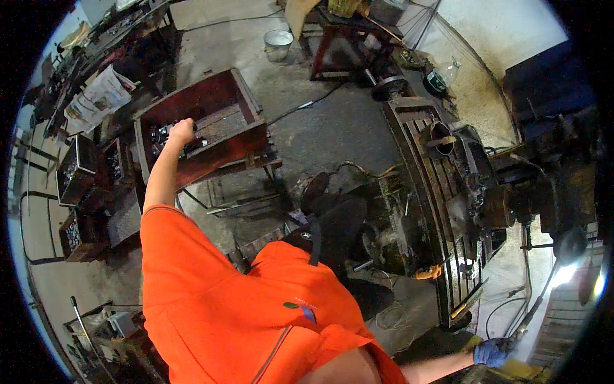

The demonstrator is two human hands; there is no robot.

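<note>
My bare left hand [182, 131] reaches into a large dark red box [236, 143], over a heap of small dark metal parts [160, 136] at its left end. The fingers are curled closed, and what they hold, if anything, cannot be made out. Far off at the lower right, my right hand [491, 352] wears a blue glove. It is close to a dark rod or hose [528, 318] and a yellowish surface; its fingers are too unclear to read.
A milling machine with a slotted table [419, 160] stands on my right, a bright lamp [565, 275] beside it. Smaller boxes of metal parts [73, 233] sit at the left. A white bucket [277, 45] stands on the floor ahead; a cable [313, 104] crosses the floor.
</note>
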